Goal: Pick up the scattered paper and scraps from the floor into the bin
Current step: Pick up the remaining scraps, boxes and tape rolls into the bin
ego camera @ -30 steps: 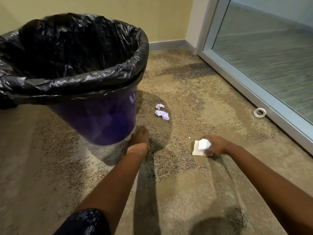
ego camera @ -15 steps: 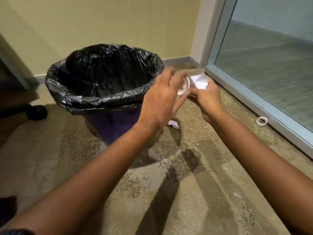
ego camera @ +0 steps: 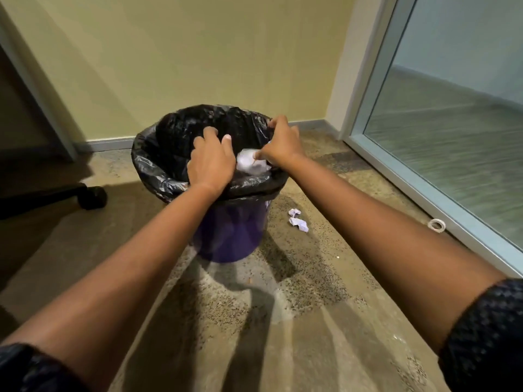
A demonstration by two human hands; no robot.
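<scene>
Crumpled paper [ego camera: 249, 164] hangs over the mouth of the black-lined bin [ego camera: 147, 162], which stands near the wall with open carpet on its near side. The right hand [ego camera: 283, 145] pinches the paper with curled fingers; the left hand [ego camera: 210, 162] curls over the near rim, and whether it grips anything cannot be told. Two scraps [ego camera: 299, 222] lie on the floor just right of the bin, one tape ring [ego camera: 436, 224] by the glass door's frame.

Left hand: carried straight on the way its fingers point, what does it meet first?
Probably the black liner inside the bin, since the left hand points down into it; depth is unclear.
</scene>
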